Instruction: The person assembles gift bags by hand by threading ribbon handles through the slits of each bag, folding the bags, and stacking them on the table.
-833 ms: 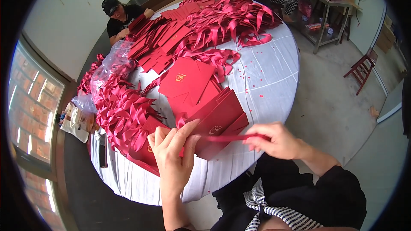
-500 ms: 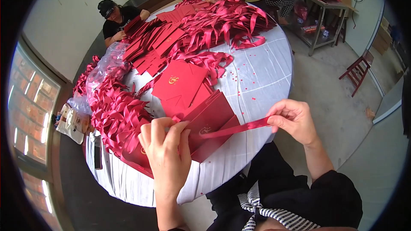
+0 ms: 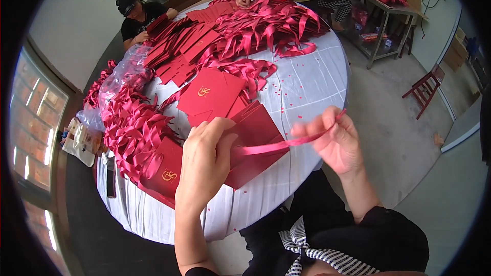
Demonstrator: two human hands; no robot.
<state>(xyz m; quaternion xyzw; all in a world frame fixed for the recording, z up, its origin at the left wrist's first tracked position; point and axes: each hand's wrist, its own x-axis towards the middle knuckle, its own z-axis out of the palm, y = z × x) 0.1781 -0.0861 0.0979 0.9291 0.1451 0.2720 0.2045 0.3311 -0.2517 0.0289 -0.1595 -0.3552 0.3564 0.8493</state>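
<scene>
At mid-frame, ribbon (image 3: 263, 148) runs before red bag (image 3: 255, 167) into my right hand (image 3: 338, 147), fingers pinched on it; end now pokes past fingertips, so hold seems further in. Left hand (image 3: 202, 158) half-curled beside bag; grip hidden, can't tell.

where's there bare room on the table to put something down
The widest patch is the right side of the white tablecloth, between the ribbon heap, table rim and right hand; only small red dots lie there. A narrower strip runs along the near edge, below the red bags, crossed by the left forearm. The far and left sides are crowded with both.
</scene>
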